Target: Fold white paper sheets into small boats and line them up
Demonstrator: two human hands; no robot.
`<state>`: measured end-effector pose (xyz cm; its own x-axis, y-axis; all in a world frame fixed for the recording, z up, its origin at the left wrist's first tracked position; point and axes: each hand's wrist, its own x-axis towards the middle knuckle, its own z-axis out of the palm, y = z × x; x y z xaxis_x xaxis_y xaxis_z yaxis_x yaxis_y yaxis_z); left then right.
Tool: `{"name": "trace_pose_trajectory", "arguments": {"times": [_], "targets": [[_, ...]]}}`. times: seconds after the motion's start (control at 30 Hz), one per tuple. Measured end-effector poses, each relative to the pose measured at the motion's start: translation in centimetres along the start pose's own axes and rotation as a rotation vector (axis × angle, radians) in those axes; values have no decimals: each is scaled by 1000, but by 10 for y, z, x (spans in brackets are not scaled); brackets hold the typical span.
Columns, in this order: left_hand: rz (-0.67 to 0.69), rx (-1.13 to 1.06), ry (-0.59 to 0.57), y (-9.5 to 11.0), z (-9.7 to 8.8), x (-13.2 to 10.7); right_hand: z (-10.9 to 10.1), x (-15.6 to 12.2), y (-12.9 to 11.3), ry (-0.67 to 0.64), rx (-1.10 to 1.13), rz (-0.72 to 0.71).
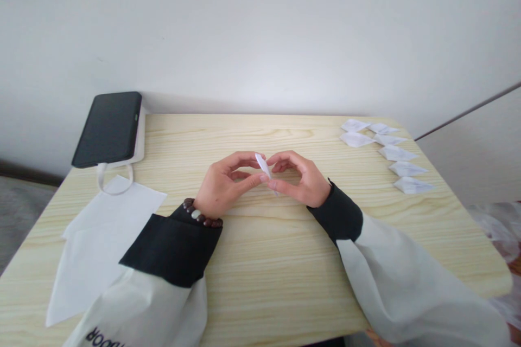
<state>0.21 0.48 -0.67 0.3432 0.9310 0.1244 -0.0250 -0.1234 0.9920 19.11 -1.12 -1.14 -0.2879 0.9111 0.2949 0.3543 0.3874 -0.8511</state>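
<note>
Between my two hands, above the middle of the table, is a small piece of folded white paper (264, 166), seen nearly edge-on. My left hand (228, 181) pinches it from the left with thumb and fingers; a beaded bracelet circles that wrist. From the other side, my right hand (296, 176) grips the same paper, its thumb against the lower part. Fingertips cover some of the folds. Several finished-looking folded white paper pieces (407, 168), pointed at the ends, lie at the far right of the table.
A black phone-like device (108, 129) rests on a white box at the back left, with a white cable loop (115, 190) hanging from it. White paper sheets (95, 260) lie at the left. A white wall (260, 38) rises behind the wooden table (260, 282).
</note>
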Motion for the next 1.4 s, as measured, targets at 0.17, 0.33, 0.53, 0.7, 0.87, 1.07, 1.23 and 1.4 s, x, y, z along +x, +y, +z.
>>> {"name": "trace_pose_trajectory", "arguments": {"times": [0.17, 0.33, 0.53, 0.7, 0.87, 1.07, 1.23, 1.4], "targets": [[13, 22, -20, -2, 0, 0, -1, 0, 0, 2, -9, -3], [18, 47, 9, 1, 1, 0, 1, -2, 0, 9, -9, -23], [139, 167, 50, -3, 2, -3, 11, -6, -3, 151, -383, -230], [246, 284, 0, 0, 3, -4, 16, -5, -5, 170, -646, -276], [319, 376, 15, 3, 3, -4, 16, -4, -6, 238, -729, -235], [288, 436, -23, 3, 5, -5, 19, -5, -4, 248, -699, -265], [171, 652, -32, 6, 7, -6, 21, -6, -4, 206, -682, -338], [125, 701, 121, 0, 6, -4, 22, -5, -5, 223, -737, -332]]}}
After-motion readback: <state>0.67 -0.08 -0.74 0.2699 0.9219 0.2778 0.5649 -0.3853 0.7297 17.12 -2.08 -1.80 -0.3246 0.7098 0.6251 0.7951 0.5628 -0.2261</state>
